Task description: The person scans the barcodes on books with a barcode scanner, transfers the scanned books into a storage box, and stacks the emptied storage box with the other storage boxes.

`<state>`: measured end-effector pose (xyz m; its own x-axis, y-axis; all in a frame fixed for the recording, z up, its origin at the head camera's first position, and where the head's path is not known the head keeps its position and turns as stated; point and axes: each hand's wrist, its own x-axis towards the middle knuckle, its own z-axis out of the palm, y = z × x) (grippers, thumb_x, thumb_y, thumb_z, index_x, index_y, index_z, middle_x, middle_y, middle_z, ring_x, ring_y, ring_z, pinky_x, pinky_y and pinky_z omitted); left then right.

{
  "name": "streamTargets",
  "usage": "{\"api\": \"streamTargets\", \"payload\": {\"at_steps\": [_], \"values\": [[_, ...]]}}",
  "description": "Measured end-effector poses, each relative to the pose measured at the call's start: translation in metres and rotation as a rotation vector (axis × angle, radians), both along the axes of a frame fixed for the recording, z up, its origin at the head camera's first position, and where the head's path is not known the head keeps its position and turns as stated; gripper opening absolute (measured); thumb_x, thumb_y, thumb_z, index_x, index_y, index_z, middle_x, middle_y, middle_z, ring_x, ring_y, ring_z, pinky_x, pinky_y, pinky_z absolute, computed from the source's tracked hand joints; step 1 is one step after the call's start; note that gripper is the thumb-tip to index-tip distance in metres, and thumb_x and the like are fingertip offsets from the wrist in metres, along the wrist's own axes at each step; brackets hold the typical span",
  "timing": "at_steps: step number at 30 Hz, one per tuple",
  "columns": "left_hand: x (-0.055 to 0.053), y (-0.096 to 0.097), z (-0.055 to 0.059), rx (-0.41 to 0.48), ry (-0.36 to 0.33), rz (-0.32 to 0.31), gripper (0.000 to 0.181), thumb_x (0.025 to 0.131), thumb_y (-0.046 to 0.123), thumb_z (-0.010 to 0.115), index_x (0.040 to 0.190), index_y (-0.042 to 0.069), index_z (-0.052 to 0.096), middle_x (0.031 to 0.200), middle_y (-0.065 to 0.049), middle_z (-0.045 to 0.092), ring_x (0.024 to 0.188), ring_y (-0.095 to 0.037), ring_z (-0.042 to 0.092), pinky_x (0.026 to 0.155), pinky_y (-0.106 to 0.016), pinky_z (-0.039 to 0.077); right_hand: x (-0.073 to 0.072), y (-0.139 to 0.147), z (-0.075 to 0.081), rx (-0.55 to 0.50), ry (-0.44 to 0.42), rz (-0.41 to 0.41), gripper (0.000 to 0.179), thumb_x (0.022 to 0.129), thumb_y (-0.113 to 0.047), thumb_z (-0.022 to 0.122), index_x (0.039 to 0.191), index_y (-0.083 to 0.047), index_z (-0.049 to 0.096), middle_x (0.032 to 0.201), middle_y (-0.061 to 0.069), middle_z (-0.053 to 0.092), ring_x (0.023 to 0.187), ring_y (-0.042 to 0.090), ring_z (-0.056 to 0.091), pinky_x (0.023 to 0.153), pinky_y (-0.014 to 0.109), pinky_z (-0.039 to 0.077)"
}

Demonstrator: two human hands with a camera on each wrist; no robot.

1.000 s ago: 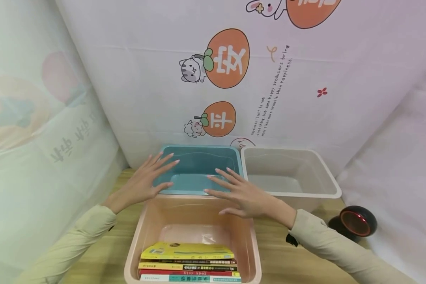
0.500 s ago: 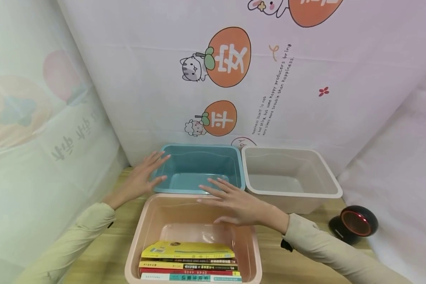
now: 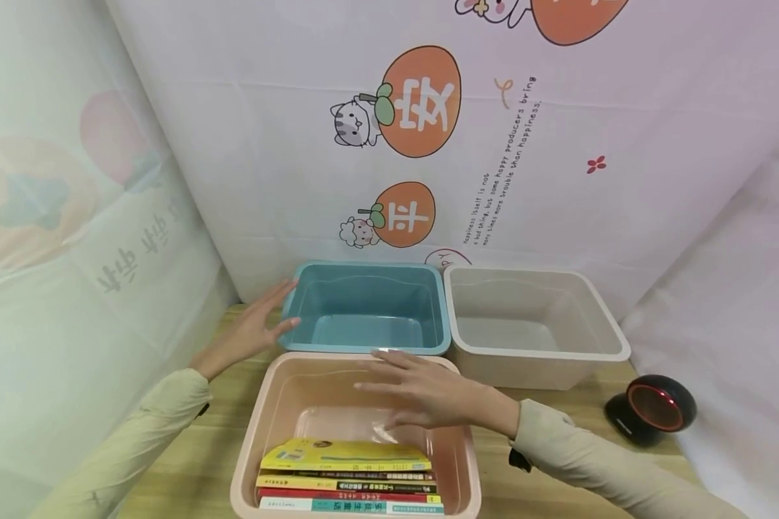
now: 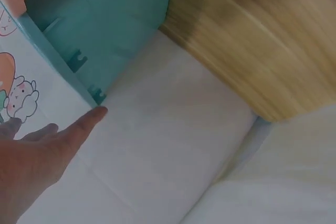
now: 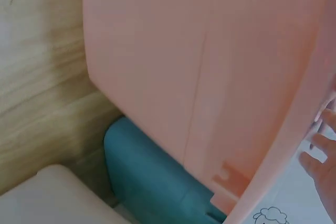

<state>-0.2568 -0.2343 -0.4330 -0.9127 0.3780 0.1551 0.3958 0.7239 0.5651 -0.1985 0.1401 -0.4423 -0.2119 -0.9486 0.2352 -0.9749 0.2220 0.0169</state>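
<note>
My left hand (image 3: 249,331), fingers extended, is at the left end of a blue plastic bin (image 3: 363,347), its fingertips overlapping the rim in the head view. The left wrist view puts a fingertip of that hand (image 4: 58,148) right at the corner of the blue bin (image 4: 121,19). Over the back right part of a pink bin (image 3: 249,432) hovers my right hand (image 3: 428,393), its fingers spread and holding nothing. Several books (image 3: 347,455) stand spine up in the front of the pink bin, a yellow one leaning at the back of the row.
A beige bin (image 3: 526,371) stands right of the blue one, with no objects visible inside. Farther right is a small black device (image 3: 652,407) with a red-ringed round face. All rest on a wood-grain table (image 3: 195,440), with printed white cloth (image 3: 298,173) behind and at both sides.
The right hand has moved nearer and lower, from the blue bin's front edge to over the pink bin. The left hand has drawn slightly left to the blue bin's end. Bins and books stay put.
</note>
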Motion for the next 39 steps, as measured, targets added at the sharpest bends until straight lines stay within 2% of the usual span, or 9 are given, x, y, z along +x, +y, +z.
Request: {"api": "streamTargets", "payload": {"at_steps": [5,9,13,20,26,28,32,35,39], "values": [[-0.007,-0.003,-0.003,0.079,-0.068,0.026,0.080,0.106,0.036,0.064,0.170,0.018,0.019,0.173,-0.021,0.020,0.153,-0.050,0.028,0.119,-0.072,0.029,0.007,-0.003,-0.001,-0.009,-0.121,0.053,0.064,0.098,-0.039,0.073,0.152,-0.010,0.055,0.157,0.012,0.053,0.146,0.034,0.049,0.119,0.049,0.043],[-0.010,-0.005,-0.006,0.145,-0.126,0.046,0.080,0.106,0.034,0.062,0.170,0.021,0.016,0.172,-0.021,0.021,0.150,-0.050,0.034,0.115,-0.071,0.037,0.012,-0.006,-0.003,0.016,-0.208,0.044,0.061,0.099,-0.037,0.072,0.152,-0.012,0.055,0.157,0.011,0.053,0.147,0.031,0.049,0.121,0.054,0.039],[-0.012,-0.009,-0.009,0.170,-0.164,0.027,0.081,0.107,0.031,0.061,0.170,0.017,0.012,0.171,-0.026,0.022,0.150,-0.051,0.035,0.117,-0.071,0.034,0.015,-0.008,-0.005,0.087,-0.260,0.021,0.059,0.102,-0.040,0.068,0.154,-0.016,0.054,0.157,0.007,0.055,0.146,0.025,0.050,0.124,0.055,0.035],[-0.020,-0.011,-0.011,0.310,-0.223,-0.006,0.077,0.110,0.024,0.056,0.170,0.009,0.008,0.169,-0.031,0.021,0.151,-0.054,0.029,0.117,-0.067,0.036,0.020,-0.009,-0.006,0.158,-0.271,0.074,0.035,0.107,-0.036,0.061,0.134,-0.018,0.073,0.139,-0.003,0.070,0.129,0.013,0.064,0.114,0.044,0.049],[-0.021,-0.011,-0.009,0.482,-0.345,0.071,0.071,0.112,0.017,0.049,0.169,0.007,0.009,0.167,-0.034,0.023,0.148,-0.053,0.035,0.105,-0.060,0.052,0.028,-0.009,-0.001,0.208,-0.291,0.088,0.030,0.110,-0.030,0.056,0.129,-0.018,0.076,0.130,-0.005,0.074,0.123,0.005,0.067,0.115,0.063,0.042],[-0.023,-0.011,-0.009,0.532,-0.381,0.086,0.070,0.112,0.018,0.049,0.169,0.008,0.009,0.167,-0.033,0.023,0.147,-0.053,0.037,0.102,-0.057,0.055,0.029,-0.008,0.001,0.225,-0.311,0.070,0.031,0.110,-0.031,0.055,0.130,-0.019,0.075,0.131,-0.007,0.073,0.124,0.002,0.065,0.116,0.062,0.042],[-0.026,-0.013,-0.009,0.589,-0.449,0.063,0.073,0.112,0.014,0.049,0.169,0.009,0.004,0.169,-0.031,0.018,0.146,-0.054,0.038,0.097,-0.055,0.059,0.029,-0.008,0.005,0.222,-0.395,0.065,0.032,0.110,-0.033,0.056,0.132,-0.017,0.074,0.130,-0.009,0.073,0.123,0.000,0.065,0.112,0.037,0.050],[-0.029,-0.014,-0.012,0.563,-0.503,0.026,0.077,0.111,0.009,0.049,0.169,0.009,0.000,0.172,-0.029,0.012,0.145,-0.055,0.038,0.094,-0.053,0.061,0.031,-0.007,0.007,0.232,-0.453,0.080,0.031,0.110,-0.030,0.057,0.134,-0.017,0.073,0.130,-0.009,0.074,0.120,-0.001,0.066,0.103,0.016,0.051],[-0.033,-0.013,-0.015,0.520,-0.531,0.002,0.079,0.109,0.004,0.050,0.169,0.008,-0.001,0.171,-0.030,0.011,0.142,-0.055,0.043,0.090,-0.050,0.062,0.035,-0.006,0.012,0.297,-0.518,0.044,0.030,0.108,-0.027,0.060,0.135,-0.021,0.072,0.130,-0.012,0.072,0.117,-0.003,0.066,0.098,0.011,0.050]]}}
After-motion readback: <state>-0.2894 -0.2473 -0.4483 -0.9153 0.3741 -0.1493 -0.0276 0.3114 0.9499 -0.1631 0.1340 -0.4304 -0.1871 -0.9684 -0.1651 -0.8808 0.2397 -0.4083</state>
